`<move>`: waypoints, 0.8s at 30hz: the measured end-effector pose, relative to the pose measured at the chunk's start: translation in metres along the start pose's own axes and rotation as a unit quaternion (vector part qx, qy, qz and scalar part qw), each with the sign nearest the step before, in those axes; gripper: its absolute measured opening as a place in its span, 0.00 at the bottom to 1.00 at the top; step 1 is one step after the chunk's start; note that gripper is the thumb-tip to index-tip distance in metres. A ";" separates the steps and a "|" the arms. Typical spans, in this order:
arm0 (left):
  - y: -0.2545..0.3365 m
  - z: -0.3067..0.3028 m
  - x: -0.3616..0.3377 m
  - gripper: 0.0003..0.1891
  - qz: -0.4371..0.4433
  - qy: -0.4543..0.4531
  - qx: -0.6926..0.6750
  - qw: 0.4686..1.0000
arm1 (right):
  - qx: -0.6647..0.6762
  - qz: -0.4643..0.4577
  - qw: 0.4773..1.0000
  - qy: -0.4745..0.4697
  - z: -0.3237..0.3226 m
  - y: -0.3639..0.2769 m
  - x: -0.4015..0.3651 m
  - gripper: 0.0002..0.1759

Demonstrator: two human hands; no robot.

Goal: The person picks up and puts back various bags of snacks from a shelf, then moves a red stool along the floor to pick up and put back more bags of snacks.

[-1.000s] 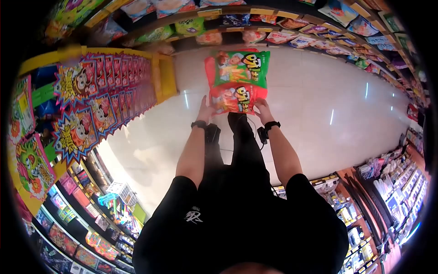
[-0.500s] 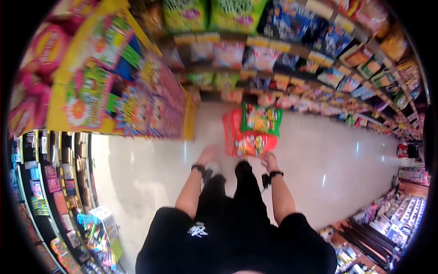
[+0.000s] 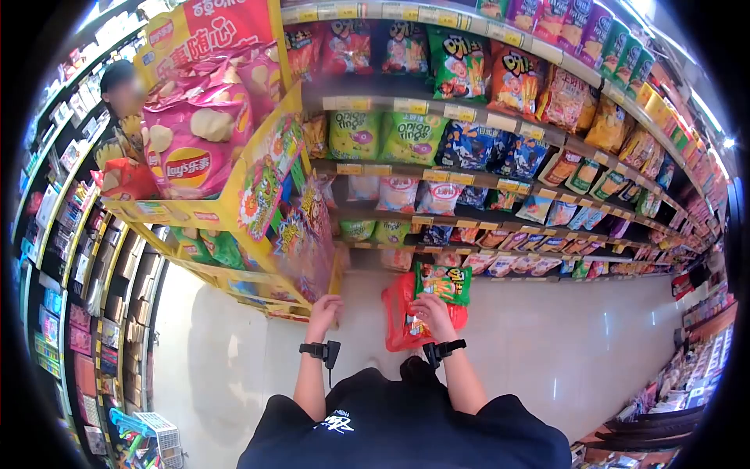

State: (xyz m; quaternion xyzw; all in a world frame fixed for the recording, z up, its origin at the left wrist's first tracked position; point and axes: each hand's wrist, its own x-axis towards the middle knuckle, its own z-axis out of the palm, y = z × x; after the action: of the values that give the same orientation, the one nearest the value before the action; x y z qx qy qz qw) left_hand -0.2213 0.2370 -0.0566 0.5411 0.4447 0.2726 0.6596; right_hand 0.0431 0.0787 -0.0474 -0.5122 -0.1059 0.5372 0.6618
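Note:
A red basket or bag (image 3: 397, 316) stands on the floor in front of me, with a green snack bag (image 3: 444, 283) on top at its far right side. My right hand (image 3: 431, 311) is over the red container, close to the green bag, its fingers partly spread and apparently holding nothing. My left hand (image 3: 325, 309) is raised near the lower corner of the yellow display stand (image 3: 293, 117), its fingers apart and nothing seen in them. Black straps with small devices are on both wrists.
Snack shelves (image 3: 531, 129) run across the front and right, holding onion ring bags (image 3: 414, 137) and other packets. Pink chip bags (image 3: 199, 129) fill the yellow stand at left. Another person (image 3: 123, 98) is behind it. More shelving curves along the left; a white basket (image 3: 166, 439) is at lower left.
The view has tilted up, showing more shelves and the other person. My right hand has moved from beside the red container to over it. My left hand is nearer the yellow stand.

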 end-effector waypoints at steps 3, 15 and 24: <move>0.019 0.003 0.004 0.12 0.014 0.007 0.006 1.000 | -0.004 -0.012 0.998 -0.054 0.033 -0.022 -0.002 0.12; 0.113 0.050 0.019 0.10 0.173 0.002 -0.004 0.985 | 0.063 -0.127 0.941 -0.306 0.190 -0.188 0.018 0.11; 0.175 0.067 0.003 0.09 0.207 0.063 -0.023 0.976 | 0.045 -0.215 0.946 -0.238 0.232 -0.281 0.084 0.15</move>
State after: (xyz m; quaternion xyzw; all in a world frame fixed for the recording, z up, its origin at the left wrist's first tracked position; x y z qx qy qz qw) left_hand -0.1399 0.2547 0.1114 0.5877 0.3572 0.4469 0.5721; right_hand 0.0855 0.3070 0.2460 -0.3040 -0.3438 0.4924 0.7395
